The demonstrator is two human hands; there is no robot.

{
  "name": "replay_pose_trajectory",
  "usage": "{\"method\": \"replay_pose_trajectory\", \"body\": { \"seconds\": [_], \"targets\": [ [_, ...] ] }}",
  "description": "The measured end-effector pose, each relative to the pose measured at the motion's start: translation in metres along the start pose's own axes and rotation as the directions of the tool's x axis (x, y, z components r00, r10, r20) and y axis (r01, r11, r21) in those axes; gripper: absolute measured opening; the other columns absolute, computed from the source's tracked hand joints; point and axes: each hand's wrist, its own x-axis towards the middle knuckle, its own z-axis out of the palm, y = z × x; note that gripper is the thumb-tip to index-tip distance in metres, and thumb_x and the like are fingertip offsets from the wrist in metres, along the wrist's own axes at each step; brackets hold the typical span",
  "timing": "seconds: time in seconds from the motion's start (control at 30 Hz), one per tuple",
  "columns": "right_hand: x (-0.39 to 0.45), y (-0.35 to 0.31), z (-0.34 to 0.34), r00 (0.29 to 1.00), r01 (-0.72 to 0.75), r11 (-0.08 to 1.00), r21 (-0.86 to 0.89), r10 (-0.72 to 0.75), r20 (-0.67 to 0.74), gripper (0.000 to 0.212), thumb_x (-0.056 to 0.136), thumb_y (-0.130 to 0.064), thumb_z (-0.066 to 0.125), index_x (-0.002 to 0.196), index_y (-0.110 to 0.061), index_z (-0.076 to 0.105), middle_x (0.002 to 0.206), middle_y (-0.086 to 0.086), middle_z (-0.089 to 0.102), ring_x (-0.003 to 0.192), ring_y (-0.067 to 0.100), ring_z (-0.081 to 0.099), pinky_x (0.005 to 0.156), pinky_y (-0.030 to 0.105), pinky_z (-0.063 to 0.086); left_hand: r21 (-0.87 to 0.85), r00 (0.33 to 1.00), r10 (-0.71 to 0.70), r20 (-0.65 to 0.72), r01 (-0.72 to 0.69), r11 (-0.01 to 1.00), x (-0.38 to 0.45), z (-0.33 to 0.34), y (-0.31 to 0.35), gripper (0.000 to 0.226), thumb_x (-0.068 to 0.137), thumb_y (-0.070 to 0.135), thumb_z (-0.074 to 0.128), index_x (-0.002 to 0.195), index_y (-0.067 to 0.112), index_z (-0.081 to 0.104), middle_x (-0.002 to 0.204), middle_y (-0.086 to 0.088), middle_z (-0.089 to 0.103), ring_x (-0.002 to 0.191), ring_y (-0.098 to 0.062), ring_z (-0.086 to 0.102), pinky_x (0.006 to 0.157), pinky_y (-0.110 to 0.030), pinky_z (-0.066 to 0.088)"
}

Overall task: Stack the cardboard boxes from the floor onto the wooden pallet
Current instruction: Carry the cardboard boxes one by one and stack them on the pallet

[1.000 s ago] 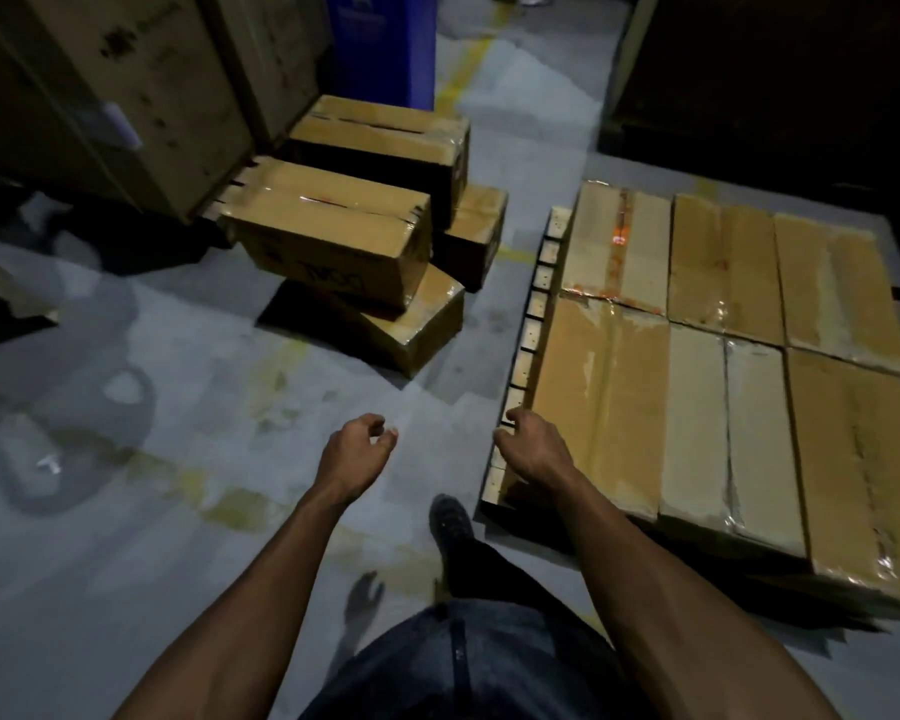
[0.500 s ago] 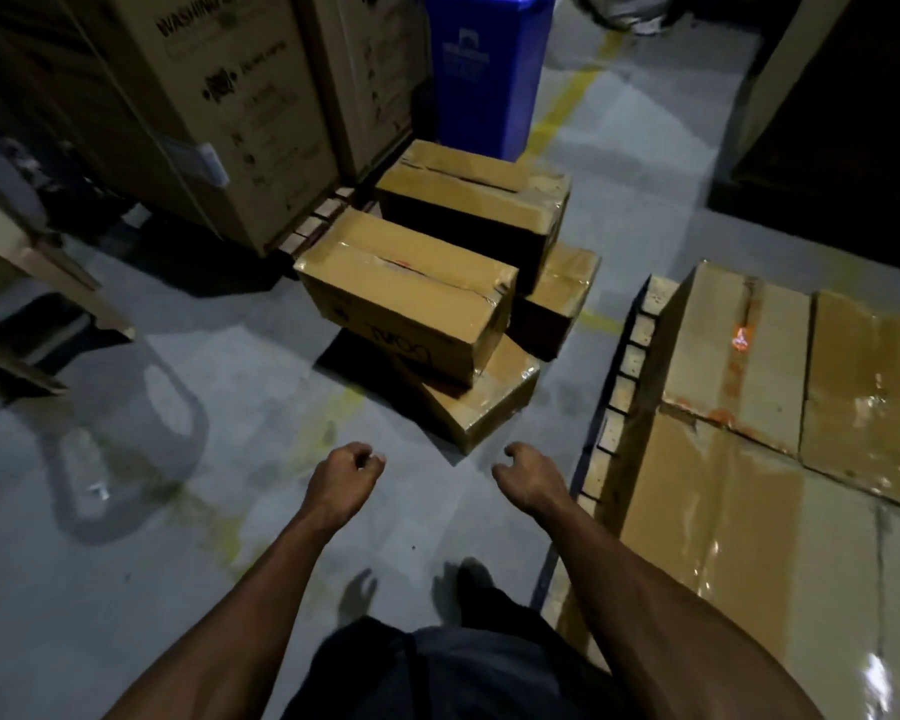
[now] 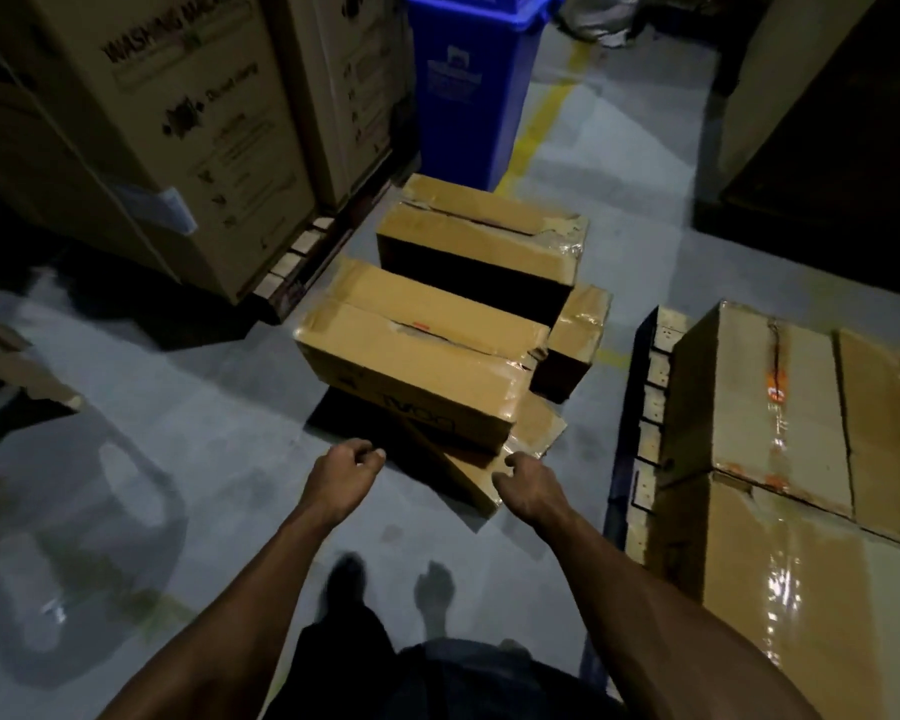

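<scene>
Main worry here is the pile itself. The nearest box (image 3: 411,376) isn't sitting flat on the floor, it's perched on top of a flatter box (image 3: 481,472) that pokes out from under it at an angle, toward the wooden pallet (image 3: 650,407). Lift the top one carelessly and I'd guess the bottom one gets dragged or kicked sideways, right where the feet are.

Both hands are empty. The left hand (image 3: 341,467) hangs just short of the nearest box's front face with fingers loosely curled, gripping nothing. The right hand (image 3: 526,485) is the same, loosely curled, hovering over the corner of that flatter box, and I can't tell if it's touching it or not.

Other stuff that looks sketchy to me:
- The top flaps on the nearest box look torn and only half taped, so grabbing by the top edge could rip it. Bottom corners seem safer.
- Behind the nearest box there's another box (image 3: 481,241) on a smaller box (image 3: 575,340), also torn on top, and close enough to get bumped.
- The boxes already on the pallet (image 3: 780,407) are shiny with tape, so a new layer might slide.
- The floor looks glossy and it's dim, so footing is a guess.
</scene>
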Motion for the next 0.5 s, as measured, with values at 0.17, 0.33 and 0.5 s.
{"method": "replay_pose_trajectory", "body": {
  "seconds": [0.17,0.33,0.5],
  "targets": [
    [0.019,-0.069,0.023,0.990,-0.097,0.987,0.125,0.109,-0.092,0.037,0.099,-0.024,0.051,0.134,-0.011,0.053,0.134,0.012,0.058,0.117,0.028,0.056,0.092,0.035,0.048,0.059,0.991,0.050,0.124,-0.058,0.997,0.072,-0.064,0.002,0.047,0.101,0.035,0.056,0.139,0.008,0.056,0.137,-0.012,0.061,0.127,-0.031,0.055,0.099,-0.033,0.042],
    [0.041,-0.114,0.030,0.960,-0.183,0.938,0.293,0.235,-0.153,0.038,0.098,-0.025,0.053,0.133,-0.009,0.056,0.133,0.014,0.059,0.120,0.032,0.055,0.100,0.039,0.045,0.124,0.972,0.119,0.203,-0.146,0.981,0.138,-0.109,0.021,0.038,0.100,0.037,0.055,0.125,0.011,0.067,0.121,-0.010,0.068,0.115,-0.031,0.061,0.093,-0.036,0.048],
    [0.078,-0.137,0.032,0.913,-0.257,0.843,0.473,0.373,-0.168,0.042,0.098,-0.029,0.051,0.136,-0.010,0.051,0.132,0.015,0.059,0.120,0.034,0.054,0.101,0.040,0.044,0.194,0.928,0.165,0.335,-0.239,0.951,0.206,-0.128,0.049,0.050,0.097,0.049,0.048,0.113,0.005,0.067,0.111,-0.016,0.070,0.103,-0.036,0.063,0.078,-0.034,0.044]
  ]
}}
